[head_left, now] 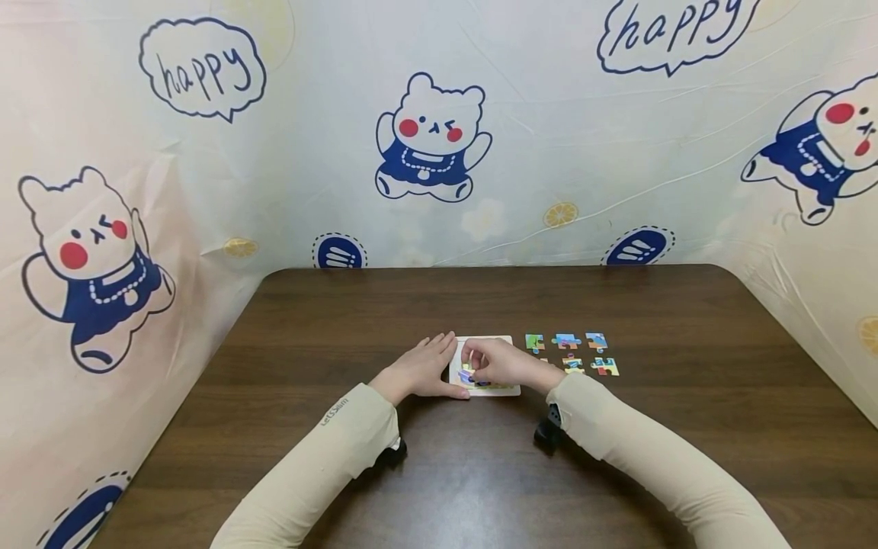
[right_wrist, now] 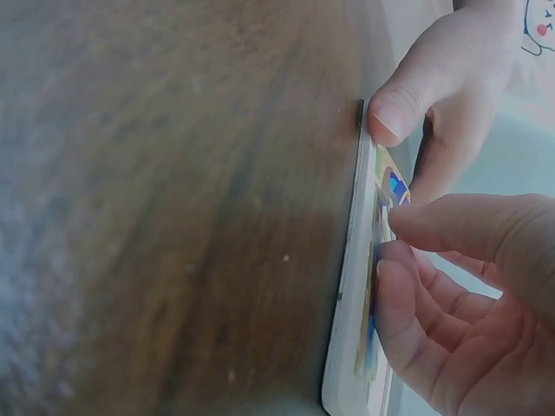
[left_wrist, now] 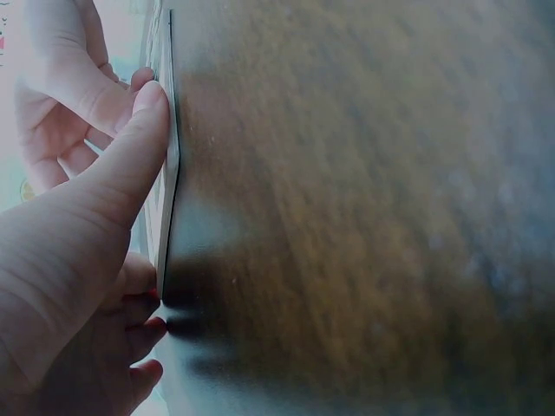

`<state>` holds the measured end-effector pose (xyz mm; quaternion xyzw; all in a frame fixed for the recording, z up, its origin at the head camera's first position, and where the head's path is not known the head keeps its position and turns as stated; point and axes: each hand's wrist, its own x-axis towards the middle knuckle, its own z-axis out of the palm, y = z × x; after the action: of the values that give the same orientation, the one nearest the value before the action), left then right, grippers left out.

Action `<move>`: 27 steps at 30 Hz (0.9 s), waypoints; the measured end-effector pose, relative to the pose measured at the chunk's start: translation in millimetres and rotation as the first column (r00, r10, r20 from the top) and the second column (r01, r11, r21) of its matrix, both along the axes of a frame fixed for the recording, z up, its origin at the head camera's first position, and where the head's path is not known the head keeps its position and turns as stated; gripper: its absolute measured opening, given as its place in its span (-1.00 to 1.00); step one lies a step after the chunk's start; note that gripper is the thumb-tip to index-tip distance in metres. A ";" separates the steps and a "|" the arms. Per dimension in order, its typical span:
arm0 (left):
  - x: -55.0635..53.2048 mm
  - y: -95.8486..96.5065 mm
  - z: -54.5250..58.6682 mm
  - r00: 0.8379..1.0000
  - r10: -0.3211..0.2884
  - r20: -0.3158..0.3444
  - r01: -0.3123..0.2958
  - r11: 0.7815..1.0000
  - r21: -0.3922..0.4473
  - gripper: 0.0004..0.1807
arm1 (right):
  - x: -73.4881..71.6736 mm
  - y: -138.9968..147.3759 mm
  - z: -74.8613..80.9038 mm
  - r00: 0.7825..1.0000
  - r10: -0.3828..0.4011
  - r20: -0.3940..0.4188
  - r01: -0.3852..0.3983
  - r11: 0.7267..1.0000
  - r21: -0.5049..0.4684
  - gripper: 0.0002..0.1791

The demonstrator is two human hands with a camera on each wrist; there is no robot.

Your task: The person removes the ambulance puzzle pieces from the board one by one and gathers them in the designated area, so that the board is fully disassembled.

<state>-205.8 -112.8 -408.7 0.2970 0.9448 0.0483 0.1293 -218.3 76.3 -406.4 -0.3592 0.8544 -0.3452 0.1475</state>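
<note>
A white-bordered puzzle board [head_left: 504,391] lies on the table between both hands. My left hand [head_left: 427,370] rests along its left side, fingers spread, thumb on the near left corner; in the left wrist view its thumb [left_wrist: 139,156] lies across the board's edge. My right hand [head_left: 504,361] reaches over the board with bent fingers. In the right wrist view, the right thumb and fingertips come together low over the picture, at a small blue and yellow puzzle piece [right_wrist: 397,185] that stands slightly raised. The fingers partly hide this piece and the board's middle.
Right of the board, several loose jigsaw pieces lie in two rows, among them a green one [head_left: 534,342], a blue one [head_left: 596,340] and a red and yellow one [head_left: 605,367]. My right forearm overlaps the lower row. A printed cloth [head_left: 432,229] stands behind the brown table [head_left: 384,305].
</note>
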 end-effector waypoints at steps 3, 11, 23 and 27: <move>-0.3 0.3 -0.4 1.000 0.003 0.002 -0.003 1.000 -0.006 0.14 | 0.7 0.0 0.7 1.000 -0.014 -0.006 0.014 1.000 0.006 -0.80; 0.4 0.8 0.6 1.000 0.000 -0.007 -0.001 1.000 -0.011 0.14 | 0.8 1.1 1.7 0.999 -0.053 0.010 0.053 0.999 0.005 -0.84; 1.2 1.3 1.6 1.000 0.003 -0.007 -0.003 1.000 -0.024 0.13 | -0.7 6.7 4.0 0.994 -0.072 0.081 0.073 0.997 -0.014 -0.79; 0.6 1.6 1.7 1.000 0.008 0.003 -0.008 1.000 -0.024 0.13 | -0.9 10.6 8.0 0.997 -0.074 0.031 0.074 0.997 0.001 -0.74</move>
<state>-205.2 -111.1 -407.0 0.2917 0.9463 0.0378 0.1342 -219.2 86.9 -398.4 -0.3217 0.8648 -0.3560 0.1478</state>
